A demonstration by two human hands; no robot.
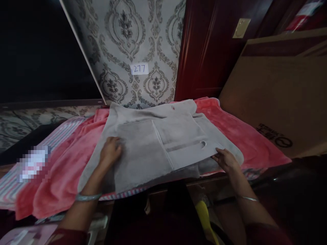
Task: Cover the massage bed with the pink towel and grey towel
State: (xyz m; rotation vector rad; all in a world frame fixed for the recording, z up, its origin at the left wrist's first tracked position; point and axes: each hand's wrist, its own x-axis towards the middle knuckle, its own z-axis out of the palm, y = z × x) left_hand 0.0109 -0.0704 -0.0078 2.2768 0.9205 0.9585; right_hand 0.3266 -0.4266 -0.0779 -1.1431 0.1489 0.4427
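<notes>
The left hand lies flat, grip open, palm pressed on the left half of a folded pale grey fleece garment. The right hand pinches the garment's near right corner, grip closed on the fabric edge. The garment lies spread on a coral-pink plush blanket covering the counter, over a striped cloth. Behind, patterned wallpaper carries a white paper label reading 277

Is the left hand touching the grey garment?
Touching. The head view shows the left hand pressed flat on the grey garment, with no gap visible beneath the fingers.
</notes>
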